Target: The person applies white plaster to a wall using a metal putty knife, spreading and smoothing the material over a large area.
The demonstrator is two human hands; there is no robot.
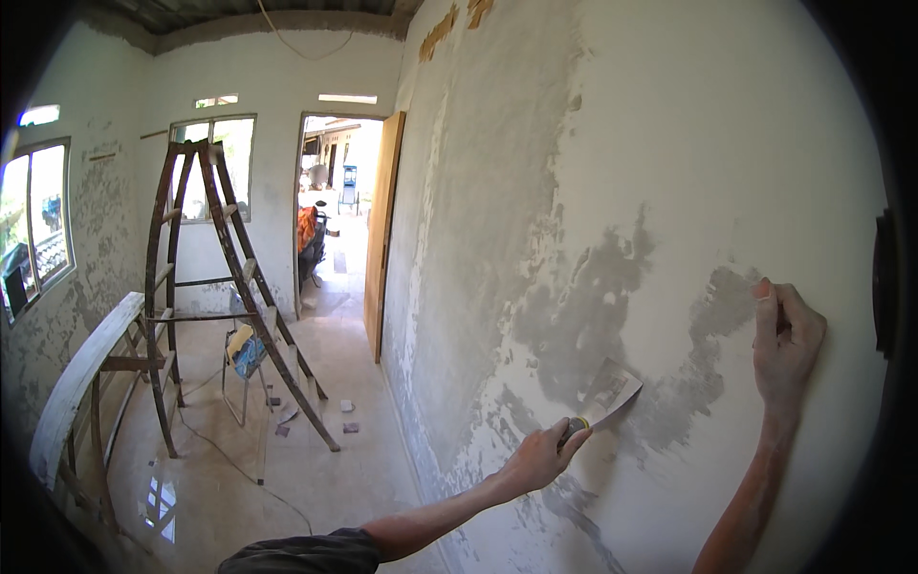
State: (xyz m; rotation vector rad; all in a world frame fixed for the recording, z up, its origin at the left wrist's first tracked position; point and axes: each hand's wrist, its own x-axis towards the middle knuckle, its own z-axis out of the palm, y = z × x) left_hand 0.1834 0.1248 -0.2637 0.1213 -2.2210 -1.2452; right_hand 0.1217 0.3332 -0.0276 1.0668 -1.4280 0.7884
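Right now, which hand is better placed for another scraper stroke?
Probably the left hand: it grips the scraper near the grey patch. The right hand, raised by the wall, shows no tool.

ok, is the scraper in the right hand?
No, the left hand grips the scraper, while the right hand is apart from it, higher and farther right in the picture.

Viewed from the wearer's head through a wide fisheye lens, close beside the wall (708, 124), facing obliquely along it to the doorway (344, 225) by its far edge, and tilted down over the floor (349, 483).
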